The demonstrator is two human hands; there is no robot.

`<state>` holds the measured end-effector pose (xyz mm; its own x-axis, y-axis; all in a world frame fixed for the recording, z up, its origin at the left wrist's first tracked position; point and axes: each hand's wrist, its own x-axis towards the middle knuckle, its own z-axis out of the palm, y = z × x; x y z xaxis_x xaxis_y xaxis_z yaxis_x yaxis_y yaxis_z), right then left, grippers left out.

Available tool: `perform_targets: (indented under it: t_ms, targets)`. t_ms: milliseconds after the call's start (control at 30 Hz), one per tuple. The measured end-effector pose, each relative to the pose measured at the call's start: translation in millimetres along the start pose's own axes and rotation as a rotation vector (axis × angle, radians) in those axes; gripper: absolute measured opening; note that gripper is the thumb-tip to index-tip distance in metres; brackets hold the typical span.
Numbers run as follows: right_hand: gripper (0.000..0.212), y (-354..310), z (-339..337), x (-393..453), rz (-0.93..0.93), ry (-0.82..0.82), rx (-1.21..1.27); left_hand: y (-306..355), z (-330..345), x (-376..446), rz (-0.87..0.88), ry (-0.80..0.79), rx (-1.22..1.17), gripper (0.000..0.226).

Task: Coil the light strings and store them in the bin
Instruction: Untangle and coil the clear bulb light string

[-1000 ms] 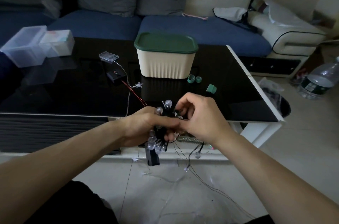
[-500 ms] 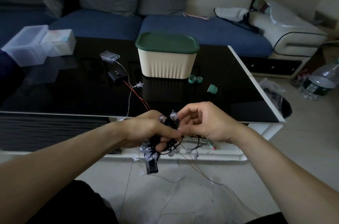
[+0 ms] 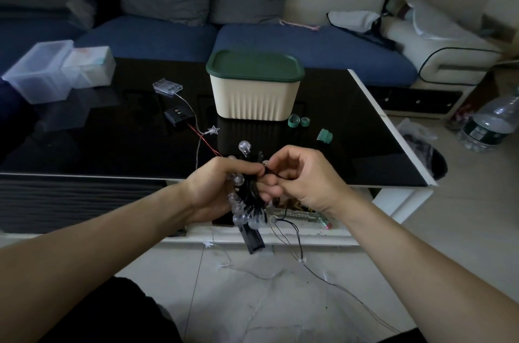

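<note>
My left hand (image 3: 213,191) grips a coiled bundle of the black light string (image 3: 245,202) with clear round bulbs, in front of the table's near edge. Its black battery box (image 3: 252,238) hangs below the bundle. My right hand (image 3: 300,179) pinches the black wire right beside the bundle. The loose end of the wire trails down across the floor to the right. The cream bin (image 3: 254,98) with a green lid stands shut on the black table (image 3: 98,146). A second string with a star light (image 3: 213,130) lies on the table, tied to a clear battery box (image 3: 167,87).
Two clear plastic boxes (image 3: 42,75) sit at the table's left back. Green tape rolls (image 3: 297,121) and a green cap (image 3: 325,136) lie right of the bin. A water bottle (image 3: 491,126) stands on the floor at right. A blue sofa runs behind the table.
Both hands have risen a little with the bundle. My right hand has brought another turn of wire in against the coil, and less wire hangs loose below.
</note>
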<state>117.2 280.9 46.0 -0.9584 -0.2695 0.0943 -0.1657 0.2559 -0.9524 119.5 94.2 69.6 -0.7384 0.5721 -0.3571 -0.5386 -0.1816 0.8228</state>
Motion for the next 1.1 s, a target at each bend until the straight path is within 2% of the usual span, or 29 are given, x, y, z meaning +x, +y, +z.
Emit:
perform_targets:
  t_ms: [133, 267, 367, 467, 533, 667, 800, 933, 1100]
  targets:
    - [0.032, 3, 7, 7, -0.040, 0.035, 0.082, 3, -4, 4, 0.079, 0.070, -0.166, 0.022]
    - [0.027, 9, 21, 8, -0.086, 0.078, 0.010, 3, -12, 3, 0.036, 0.129, -0.114, 0.013]
    - [0.028, 11, 27, 7, -0.086, 0.121, -0.025, 4, -14, 2, 0.022, 0.115, -0.101, 0.018]
    - [0.041, 10, 28, 8, -0.069, 0.156, -0.069, 4, -11, 2, 0.051, 0.072, -0.142, 0.028]
    - [0.045, 9, 28, 9, -0.058, 0.168, -0.093, 4, -12, 3, 0.070, 0.098, -0.194, 0.022]
    - [0.038, 9, 27, 9, 0.018, 0.109, -0.027, 3, -15, 5, 0.067, 0.121, -0.295, 0.011]
    - [0.031, 9, 30, 7, 0.062, 0.095, -0.065, 3, -16, 6, 0.051, 0.120, -0.230, 0.013]
    - [0.050, 10, 20, 9, 0.226, 0.182, -0.126, 4, -19, 10, 0.045, 0.135, -0.144, 0.011]
    - [0.037, 3, -4, 5, 0.322, 0.148, -0.053, 8, -31, 16, 0.088, 0.247, -0.170, 0.022]
